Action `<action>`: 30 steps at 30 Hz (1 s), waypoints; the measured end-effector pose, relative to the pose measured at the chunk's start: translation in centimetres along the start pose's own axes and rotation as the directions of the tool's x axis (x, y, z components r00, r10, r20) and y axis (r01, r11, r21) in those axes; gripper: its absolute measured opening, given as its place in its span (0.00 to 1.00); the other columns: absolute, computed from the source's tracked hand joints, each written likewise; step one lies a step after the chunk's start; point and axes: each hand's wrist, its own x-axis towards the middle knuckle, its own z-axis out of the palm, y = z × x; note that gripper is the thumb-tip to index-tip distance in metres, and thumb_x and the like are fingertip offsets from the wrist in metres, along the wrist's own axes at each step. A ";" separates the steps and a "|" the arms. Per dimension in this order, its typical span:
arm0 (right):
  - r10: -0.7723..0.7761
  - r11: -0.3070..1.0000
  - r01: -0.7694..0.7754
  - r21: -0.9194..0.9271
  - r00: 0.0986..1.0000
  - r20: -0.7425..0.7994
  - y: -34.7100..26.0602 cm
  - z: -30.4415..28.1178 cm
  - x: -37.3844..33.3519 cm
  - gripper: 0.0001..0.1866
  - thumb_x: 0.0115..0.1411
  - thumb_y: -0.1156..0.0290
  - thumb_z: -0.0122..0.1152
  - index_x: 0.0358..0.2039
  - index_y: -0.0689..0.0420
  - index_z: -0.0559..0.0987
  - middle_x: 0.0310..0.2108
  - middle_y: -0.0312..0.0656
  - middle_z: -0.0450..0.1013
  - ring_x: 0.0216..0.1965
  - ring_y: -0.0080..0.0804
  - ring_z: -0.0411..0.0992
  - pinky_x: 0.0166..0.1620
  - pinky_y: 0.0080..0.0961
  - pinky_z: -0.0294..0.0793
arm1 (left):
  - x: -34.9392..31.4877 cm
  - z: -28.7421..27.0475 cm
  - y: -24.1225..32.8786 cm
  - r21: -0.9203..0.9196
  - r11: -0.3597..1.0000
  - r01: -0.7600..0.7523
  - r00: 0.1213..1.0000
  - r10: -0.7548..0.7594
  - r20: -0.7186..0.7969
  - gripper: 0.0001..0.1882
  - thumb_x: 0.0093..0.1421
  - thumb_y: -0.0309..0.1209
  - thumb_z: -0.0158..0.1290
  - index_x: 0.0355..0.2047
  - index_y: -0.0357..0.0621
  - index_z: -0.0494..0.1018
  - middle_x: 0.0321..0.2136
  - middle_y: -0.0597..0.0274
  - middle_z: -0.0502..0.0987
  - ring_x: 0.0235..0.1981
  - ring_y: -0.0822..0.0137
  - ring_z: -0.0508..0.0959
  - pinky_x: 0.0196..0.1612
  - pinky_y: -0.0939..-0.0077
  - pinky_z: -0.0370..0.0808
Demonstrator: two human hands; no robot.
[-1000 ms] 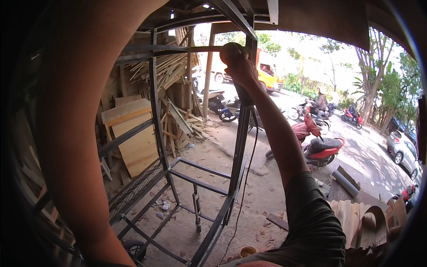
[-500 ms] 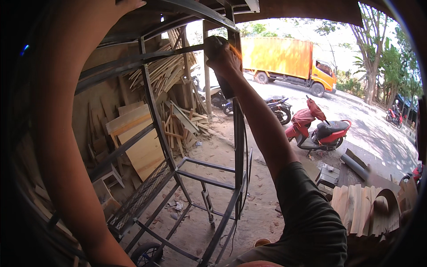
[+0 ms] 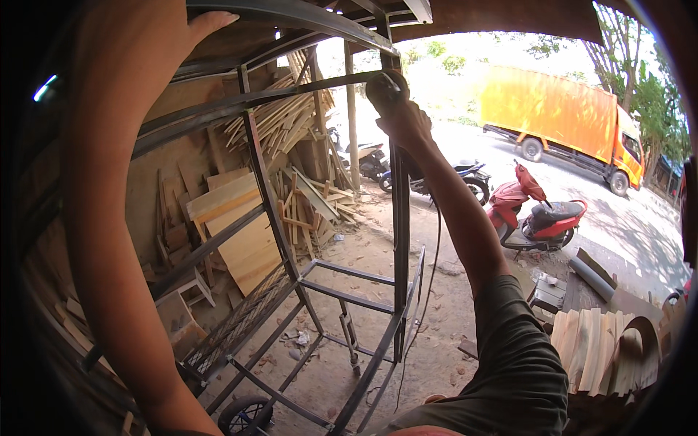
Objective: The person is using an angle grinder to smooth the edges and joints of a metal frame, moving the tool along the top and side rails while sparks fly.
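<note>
1. fingers of the left hand point(image 3: 202, 30): only the thumb point(image 3: 218, 21) shows clearly, lying beside the near top bar of the black metal frame point(image 3: 400, 232); the rest are out of sight, so i cannot tell whether they grip.
2. fingers of the right hand point(image 3: 411, 129): clamped round a dark angle grinder point(image 3: 385, 89), which is up at the frame's right-hand post, where the crossbar point(image 3: 313, 86) runs in. whether its disc touches the metal cannot be made out.
3. a black power cord point(image 3: 438, 251) hangs just right of that post.
4. low on the frame's left side is a mesh panel point(image 3: 243, 316), with a black-tyred wheel point(image 3: 246, 416) under the near bars.
5. right of the frame, wooden slats point(image 3: 582, 349) stand in a row; a grey roll point(image 3: 595, 276) lies beyond them.
6. behind the frame on the left, a pale wooden panel point(image 3: 247, 240) leans near piled timber strips point(image 3: 265, 134).
7. farther off, to the frame's right, a red scooter point(image 3: 552, 216) is parked.
8. beyond it, an orange box truck point(image 3: 549, 116) is on the road.
</note>
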 end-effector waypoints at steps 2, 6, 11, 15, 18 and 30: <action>0.001 0.996 -0.001 -0.087 1.000 -0.003 2.2 -0.8 -0.1 0.47 0.52 0.61 0.69 0.68 0.50 0.52 0.42 0.58 0.79 0.46 0.58 0.79 0.48 0.50 0.77 | -0.2 -0.5 0.8 0.035 0.998 0.052 0.995 -0.049 -0.085 0.40 0.59 0.63 0.55 0.53 0.36 0.75 0.48 0.51 0.79 0.54 0.57 0.77 0.60 0.58 0.70; 0.046 0.995 -0.046 -0.089 0.999 0.000 2.6 -0.7 -0.2 0.42 0.52 0.57 0.70 0.62 0.61 0.61 0.43 0.58 0.79 0.47 0.57 0.78 0.50 0.49 0.76 | -0.3 -2.4 2.7 0.019 0.991 0.131 0.991 -0.130 -0.034 0.38 0.58 0.61 0.57 0.49 0.35 0.76 0.45 0.52 0.80 0.54 0.57 0.76 0.62 0.55 0.67; 0.008 0.997 -0.009 -0.081 1.000 -0.013 1.6 -0.1 0.6 0.40 0.53 0.56 0.68 0.60 0.63 0.63 0.44 0.58 0.79 0.48 0.58 0.78 0.50 0.49 0.77 | -0.1 -4.1 3.1 0.019 0.987 0.160 0.987 -0.160 0.014 0.35 0.57 0.59 0.59 0.44 0.35 0.78 0.41 0.52 0.80 0.53 0.57 0.75 0.65 0.52 0.63; 0.060 0.997 -0.062 -0.041 0.997 -0.041 0.6 -3.4 -1.4 0.42 0.51 0.56 0.69 0.60 0.63 0.62 0.43 0.60 0.78 0.47 0.59 0.78 0.50 0.50 0.77 | -0.1 -4.3 4.2 -0.010 0.979 0.203 0.978 -0.202 0.054 0.34 0.58 0.59 0.58 0.42 0.35 0.79 0.40 0.52 0.80 0.52 0.58 0.76 0.66 0.52 0.62; -0.077 0.996 0.074 -0.049 0.995 -0.068 0.3 0.0 0.4 0.42 0.50 0.56 0.71 0.59 0.66 0.62 0.44 0.61 0.78 0.46 0.60 0.78 0.50 0.50 0.77 | -0.2 -5.1 2.6 -0.013 0.985 0.174 0.973 -0.170 0.156 0.32 0.59 0.58 0.58 0.41 0.35 0.79 0.40 0.52 0.80 0.52 0.58 0.76 0.66 0.53 0.62; 0.057 0.995 -0.047 0.085 0.992 -0.116 -0.8 3.3 4.6 0.49 0.48 0.68 0.70 0.67 0.61 0.54 0.43 0.57 0.79 0.47 0.56 0.79 0.50 0.45 0.78 | -0.2 -4.1 2.9 -0.054 0.985 0.164 0.985 -0.161 0.069 0.34 0.58 0.58 0.59 0.45 0.34 0.78 0.44 0.51 0.80 0.57 0.56 0.74 0.69 0.52 0.60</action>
